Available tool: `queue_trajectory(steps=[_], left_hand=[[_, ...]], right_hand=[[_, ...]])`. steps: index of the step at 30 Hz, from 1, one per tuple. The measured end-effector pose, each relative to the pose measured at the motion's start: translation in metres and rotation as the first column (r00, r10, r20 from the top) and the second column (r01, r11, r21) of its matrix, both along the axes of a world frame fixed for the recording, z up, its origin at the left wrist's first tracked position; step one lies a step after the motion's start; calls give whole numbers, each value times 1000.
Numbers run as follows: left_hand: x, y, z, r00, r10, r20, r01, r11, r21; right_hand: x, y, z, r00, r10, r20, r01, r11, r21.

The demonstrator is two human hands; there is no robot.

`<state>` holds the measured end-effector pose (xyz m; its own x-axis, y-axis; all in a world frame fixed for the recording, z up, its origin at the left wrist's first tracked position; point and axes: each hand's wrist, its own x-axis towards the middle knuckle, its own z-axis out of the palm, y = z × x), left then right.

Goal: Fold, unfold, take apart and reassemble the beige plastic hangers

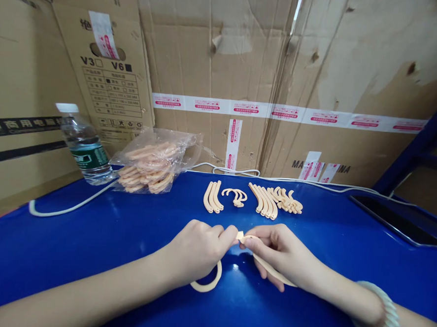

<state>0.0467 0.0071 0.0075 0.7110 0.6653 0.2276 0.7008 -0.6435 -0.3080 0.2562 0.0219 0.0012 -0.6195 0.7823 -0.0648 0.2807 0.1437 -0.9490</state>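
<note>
The left hand (202,244) pinches a hooked beige piece (204,288), its curve showing below; the right hand (282,249) pinches a long beige strip (274,271). Both are near the middle of the blue tabletop (144,225), in front of loose curved strips (214,198) and a plastic bag (147,171).

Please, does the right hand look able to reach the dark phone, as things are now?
Probably yes, once its fingers are free: the right hand holds a cream strip, but nothing seems to stand between it and the dark phone.
</note>
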Motion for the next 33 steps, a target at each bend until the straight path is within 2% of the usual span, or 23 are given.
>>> queue_trajectory(steps=[7, 16, 21, 25, 27, 29, 31, 33], left_hand=[[0, -2, 0, 999, -2, 34, 2, 1000, 8], [1, -2, 1, 999, 20, 33, -19, 1000, -20], [2, -2, 1, 998, 29, 46, -28, 999, -20], [3, -3, 0, 995, 24, 99, -19, 998, -51], [3, -2, 0, 979, 49, 197, -24, 991, -130], [2, 0, 1, 940, 107, 324, -29, 971, -238], [0, 5, 2, 891, 168, 422, -27, 947, -321], [-2, 10, 5, 850, 205, 484, -21, 933, -359]], right_hand=[[-2, -2, 1, 999, -24, 36, 22, 998, 62], [-1, -1, -1, 999, -22, 29, 20, 998, 53], [-1, -4, 0, 998, -40, 42, 35, 993, 110], [-1, -6, 2, 996, -56, 66, 43, 982, 184], [-1, -6, 2, 995, -63, 81, 43, 975, 218], [1, -6, 2, 992, -68, 104, 27, 935, 354], [4, -4, 3, 988, -91, 127, 3, 825, 564], [7, -2, 7, 983, -144, 115, 26, 726, 688]])
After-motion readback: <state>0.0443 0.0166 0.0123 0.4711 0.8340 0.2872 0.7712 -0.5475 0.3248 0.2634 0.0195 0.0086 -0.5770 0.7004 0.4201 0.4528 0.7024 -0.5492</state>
